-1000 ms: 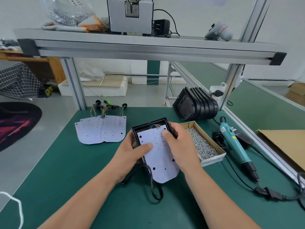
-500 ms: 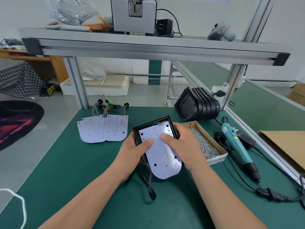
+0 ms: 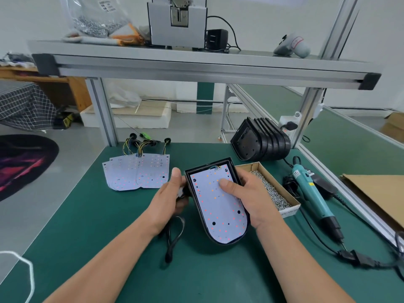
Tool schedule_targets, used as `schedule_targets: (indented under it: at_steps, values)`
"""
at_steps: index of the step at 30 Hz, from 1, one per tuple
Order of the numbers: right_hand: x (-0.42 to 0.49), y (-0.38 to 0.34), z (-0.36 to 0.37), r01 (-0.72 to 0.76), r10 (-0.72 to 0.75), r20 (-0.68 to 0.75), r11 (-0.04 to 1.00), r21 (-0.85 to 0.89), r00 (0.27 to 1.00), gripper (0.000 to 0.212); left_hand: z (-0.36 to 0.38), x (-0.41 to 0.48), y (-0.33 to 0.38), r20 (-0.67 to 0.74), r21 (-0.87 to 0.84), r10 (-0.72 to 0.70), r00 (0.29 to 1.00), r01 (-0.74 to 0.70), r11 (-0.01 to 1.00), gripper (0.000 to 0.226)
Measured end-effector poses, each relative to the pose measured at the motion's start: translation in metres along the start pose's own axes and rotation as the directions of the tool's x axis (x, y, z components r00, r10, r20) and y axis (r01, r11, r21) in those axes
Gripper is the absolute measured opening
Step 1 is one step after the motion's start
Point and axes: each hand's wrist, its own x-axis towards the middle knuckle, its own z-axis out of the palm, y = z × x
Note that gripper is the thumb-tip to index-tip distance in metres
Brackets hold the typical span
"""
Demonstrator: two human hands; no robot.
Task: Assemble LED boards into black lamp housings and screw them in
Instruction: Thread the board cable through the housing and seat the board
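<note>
While both hands are gripping it over the green table mat [image 3: 87,215], the black lamp housing [image 3: 207,167] — a shallow tray, square at the far end and rounded at the near one — is sitting centre stage, open face turned up. The white LED board [image 3: 218,213], dotted with red and orange points, is lying inside that housing, filling it nearly rim to rim, with its thin coloured wires bunching at the far end. The left hand [image 3: 168,200] is clamping the housing's left edge, thumb up by the far corner and fingers curling in at the side. The right hand [image 3: 251,197] is wrapping round the right wall, fingers tucked beneath, while its thumb is pressing flat on the board's upper half — a firm pinch of board and housing together. Whether the rounded end is touching the mat, I cannot tell. A black cable [image 3: 168,252] is looping on the mat below the left wrist. Just beside the right hand, an open cardboard box [image 3: 248,166] of small silver screws is sitting, and beyond it a teal electric screwdriver [image 3: 312,193] is lying on its side. Further back, a row of black housings [image 3: 260,143] is standing on edge, and to the left a fan of spare white LED boards [image 3: 137,173] is lying flat, wires trailing away.
</note>
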Motion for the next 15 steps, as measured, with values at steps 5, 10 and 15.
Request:
schedule_targets:
  at_steps: [5, 10, 15]
  values:
    - [-0.001, 0.001, 0.003, -0.003, 0.003, 0.029, 1.0, 0.005, 1.0, 0.029, 0.0, 0.006, -0.009, -0.041, 0.08, -0.002, 0.999, 0.005, 0.997, 0.029]
    - [-0.003, 0.001, 0.005, -0.003, 0.007, 0.035, 0.994, -0.112, 0.999, 0.034, -0.004, 0.011, -0.015, -0.148, 0.386, 0.038, 0.988, 0.022, 0.922, 0.035]
    - [-0.003, -0.001, 0.01, -0.002, 0.013, 0.101, 0.994, -0.108, 0.995, 0.027, 0.0, 0.014, -0.019, -0.278, 0.176, 0.072, 0.958, -0.022, 0.984, 0.039]
